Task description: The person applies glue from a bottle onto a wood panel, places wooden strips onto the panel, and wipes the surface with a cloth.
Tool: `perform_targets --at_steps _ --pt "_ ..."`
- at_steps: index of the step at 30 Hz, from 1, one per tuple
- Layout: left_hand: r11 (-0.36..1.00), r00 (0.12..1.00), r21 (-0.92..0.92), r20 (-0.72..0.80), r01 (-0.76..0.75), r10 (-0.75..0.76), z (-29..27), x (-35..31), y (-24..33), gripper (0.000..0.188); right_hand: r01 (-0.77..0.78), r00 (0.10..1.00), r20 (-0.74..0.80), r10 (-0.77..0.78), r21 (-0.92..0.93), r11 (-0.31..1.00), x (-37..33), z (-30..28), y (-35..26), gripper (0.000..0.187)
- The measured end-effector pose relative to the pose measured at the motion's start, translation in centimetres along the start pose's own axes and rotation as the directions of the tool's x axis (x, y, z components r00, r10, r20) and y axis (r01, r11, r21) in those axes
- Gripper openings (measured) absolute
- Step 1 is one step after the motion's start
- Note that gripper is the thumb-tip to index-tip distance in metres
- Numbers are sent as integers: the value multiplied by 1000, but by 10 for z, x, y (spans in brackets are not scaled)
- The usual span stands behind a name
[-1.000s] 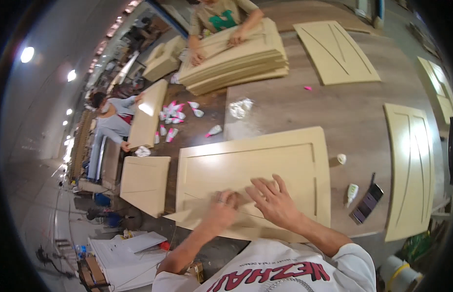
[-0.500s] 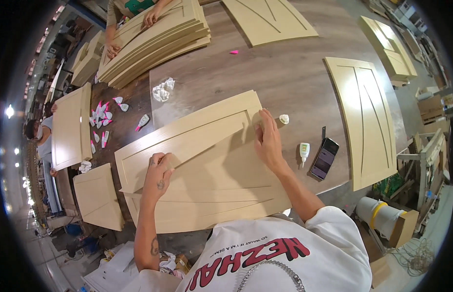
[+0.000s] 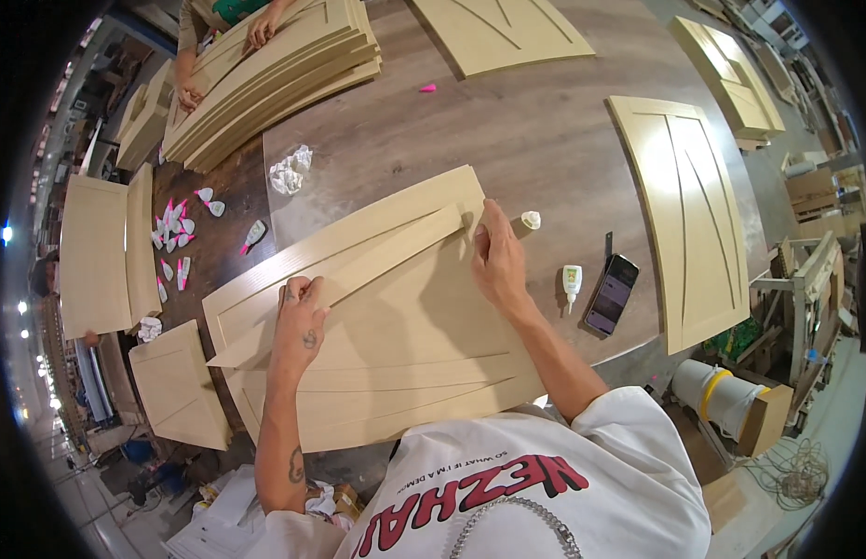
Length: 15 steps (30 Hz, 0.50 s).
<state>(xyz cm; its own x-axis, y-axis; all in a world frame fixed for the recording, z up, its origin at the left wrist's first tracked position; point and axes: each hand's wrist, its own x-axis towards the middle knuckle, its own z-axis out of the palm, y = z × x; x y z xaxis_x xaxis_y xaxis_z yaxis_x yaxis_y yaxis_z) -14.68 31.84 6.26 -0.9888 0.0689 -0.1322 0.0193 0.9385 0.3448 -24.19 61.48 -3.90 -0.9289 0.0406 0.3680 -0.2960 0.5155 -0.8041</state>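
Note:
A cream wooden door panel (image 3: 400, 326) with grooved lines lies slanted in front of me. Over it, a long cream wooden strip (image 3: 391, 256) runs from lower left to upper right. My left hand (image 3: 300, 321) pinches the strip toward its left part, fingers bent over its upper edge. At the strip's right end my right hand (image 3: 498, 261) has its fingers closed by the panel's right edge; the exact grip is partly hidden. Right of that hand lie a crumpled white wad (image 3: 531, 220), a white glue bottle (image 3: 571, 284) and a phone (image 3: 613, 296).
Several pink-tipped glue bottles (image 3: 177, 224) lie at left, near crumpled paper (image 3: 290, 170). A co-worker's hands (image 3: 263, 28) rest on stacked panels (image 3: 293, 74) at far left. Another panel (image 3: 684, 214) lies right, one (image 3: 498, 33) at the back. A white bucket (image 3: 717, 391) stands lower right.
The strip has tilted between my hands and now shows more of its broad face. My right hand's fingers have curled in. At far left, a person's panel has shifted position.

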Motion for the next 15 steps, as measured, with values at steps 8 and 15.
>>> perform_targets --at_steps 8,15 --pt "1000 1000 -15 -4 21 -21 2 -2 0 47 -75 996 41 77 -44 996 2 -2 -4 38" --pt "999 999 -36 4 37 -37 3 -4 0 48 -59 998 31 60 -34 998 2 -2 -4 37"
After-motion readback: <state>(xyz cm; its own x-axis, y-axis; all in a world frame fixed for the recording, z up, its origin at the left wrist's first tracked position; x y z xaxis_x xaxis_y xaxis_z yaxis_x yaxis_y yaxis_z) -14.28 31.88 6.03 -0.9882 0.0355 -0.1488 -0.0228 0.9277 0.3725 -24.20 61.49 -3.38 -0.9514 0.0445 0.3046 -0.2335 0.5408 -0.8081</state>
